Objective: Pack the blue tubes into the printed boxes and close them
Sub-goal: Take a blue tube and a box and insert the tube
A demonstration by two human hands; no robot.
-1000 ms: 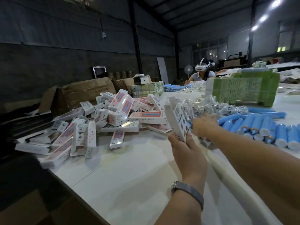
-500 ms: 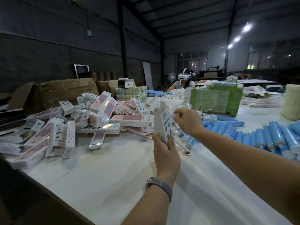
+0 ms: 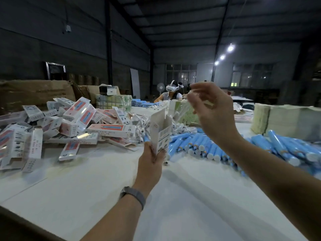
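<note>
My left hand grips a white printed box upright by its lower end, with its top flaps standing open. Above and to the right of the box, my right hand is raised and pinches a small clear plastic packet between thumb and fingers. Several blue tubes with white caps lie in a heap on the white table, just right of the box. A pile of printed boxes with red-and-blue panels covers the left part of the table.
A heap of clear packets lies behind the held box. Green-printed cartons and a pale stack stand at the back right, brown cardboard boxes at the back left. Another person with a headset works at the far end.
My right hand has risen from the heap of packets, carrying a clear packet up above the box. My left hand has kept the box upright. The view has tilted up.
</note>
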